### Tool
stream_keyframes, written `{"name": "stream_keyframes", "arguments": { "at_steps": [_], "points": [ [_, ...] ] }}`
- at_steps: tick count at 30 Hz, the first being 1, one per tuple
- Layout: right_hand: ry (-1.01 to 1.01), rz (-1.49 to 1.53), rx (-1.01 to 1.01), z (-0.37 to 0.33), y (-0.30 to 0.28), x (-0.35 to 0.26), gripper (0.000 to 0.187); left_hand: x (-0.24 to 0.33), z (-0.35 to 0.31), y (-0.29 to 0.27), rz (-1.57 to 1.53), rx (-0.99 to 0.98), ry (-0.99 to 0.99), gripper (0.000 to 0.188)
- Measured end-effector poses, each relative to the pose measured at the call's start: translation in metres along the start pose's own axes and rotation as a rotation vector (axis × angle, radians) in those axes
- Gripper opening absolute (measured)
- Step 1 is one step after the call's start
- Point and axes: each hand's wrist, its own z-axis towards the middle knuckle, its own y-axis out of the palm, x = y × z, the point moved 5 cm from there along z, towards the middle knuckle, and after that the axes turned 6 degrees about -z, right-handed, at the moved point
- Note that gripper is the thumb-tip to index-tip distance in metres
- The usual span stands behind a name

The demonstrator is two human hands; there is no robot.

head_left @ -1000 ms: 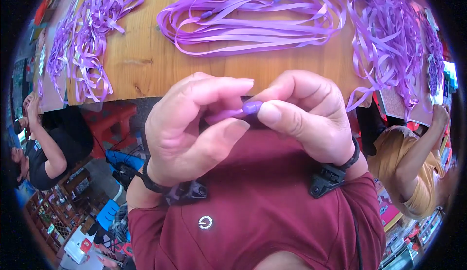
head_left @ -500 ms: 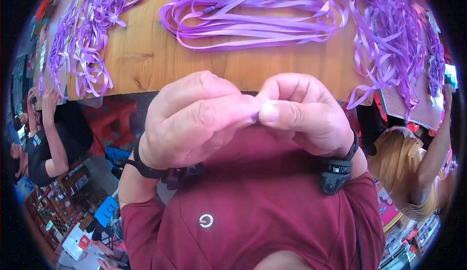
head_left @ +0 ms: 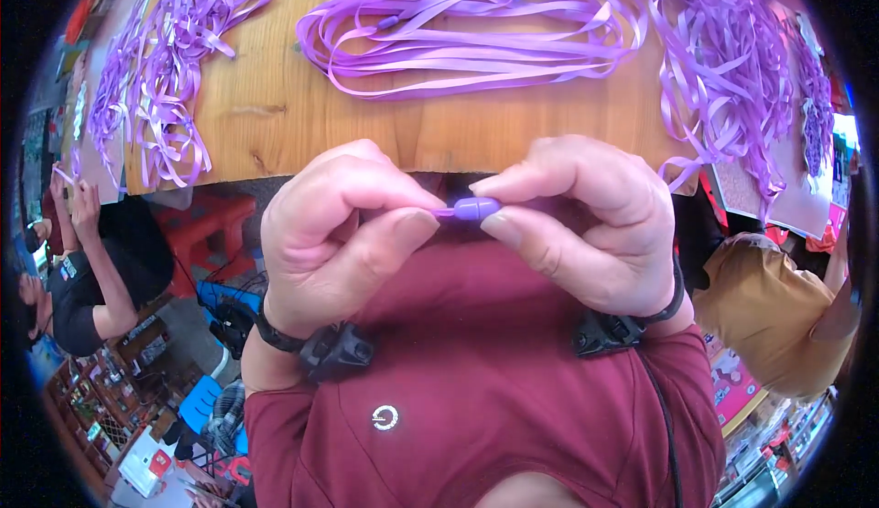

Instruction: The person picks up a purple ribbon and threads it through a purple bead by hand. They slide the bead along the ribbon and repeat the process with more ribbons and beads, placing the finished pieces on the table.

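Between my hands, in front of the maroon shirt, is a small purple barrel-shaped lanyard clasp [head_left: 475,208] with a seam around its middle. My left hand [head_left: 343,233] is closed in a pinch on the thin purple cord [head_left: 446,213] that leaves the clasp's left end. The thumb and forefinger of my right hand [head_left: 591,224] close on the clasp's right end. Whatever lies beyond that end is hidden by the right fingers. Past my hands, a loose oval coil of purple lanyards [head_left: 458,87] rests on the wooden table.
Tangled purple lanyards [head_left: 174,77] hang over the table's left part, and a larger heap [head_left: 723,68] is at the right. The wooden table's [head_left: 247,132] near edge lies just beyond my hands. A person in black sits at left, near a red stool [head_left: 206,229]; another in tan is at right.
My fingers have moved apart and turned, so the purple clasp that was mostly covered now shows between them. The lanyards on the table look the same.
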Motion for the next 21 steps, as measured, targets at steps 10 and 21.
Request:
{"name": "stream_keyframes", "arguments": {
  "at_steps": [10, 21],
  "points": [
    [-0.029, -0.012, 0.049, -0.004, -0.007, -0.004, 0.015, 0.005, -0.003, -0.001, -0.037, 0.032, 0.015, 0.014],
    [0.151, 0.601, -0.045, -0.009, 0.007, 0.010, 0.014, 0.001, -0.005, 0.009, -0.224, 0.063, -0.057, 0.012]
  ]
}}
